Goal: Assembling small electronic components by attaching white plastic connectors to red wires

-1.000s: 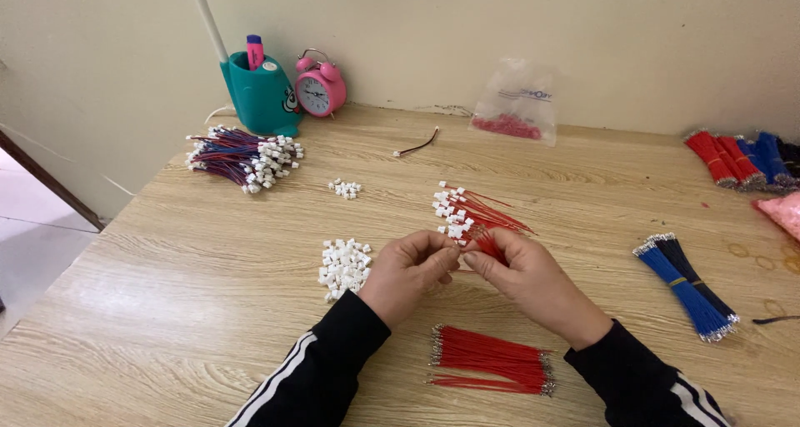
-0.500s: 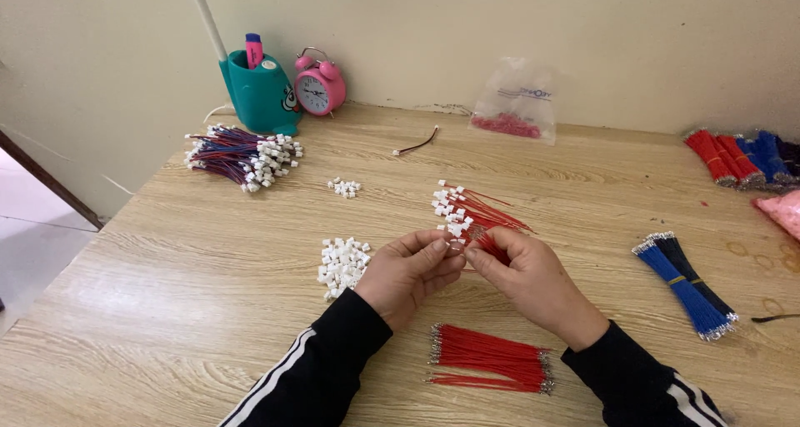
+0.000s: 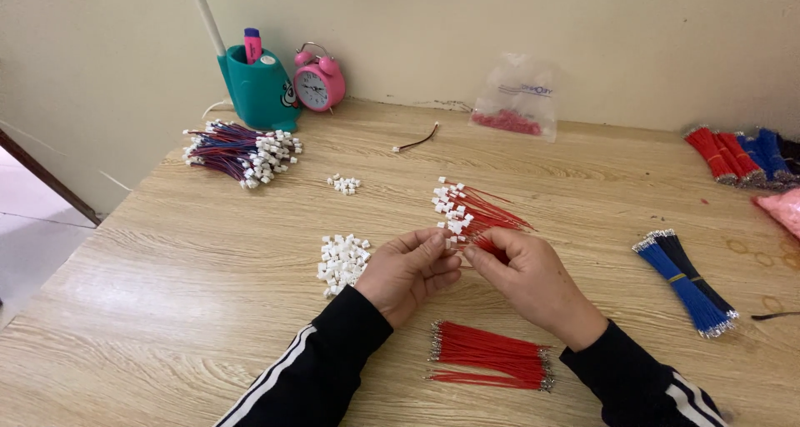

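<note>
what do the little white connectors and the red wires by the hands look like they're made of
White connectors: likely moulded plastic, matte, blocky and uniform. Red wires: thin flexible strands, apparently plastic-insulated, with shiny metallic-looking tips at the ends. Table: pale wood-grain surface, possibly laminate.

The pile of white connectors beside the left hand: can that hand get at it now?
Probably yes: the pile of white connectors lies just beside the left hand with nothing between, though its fingers pinch something small.
</note>
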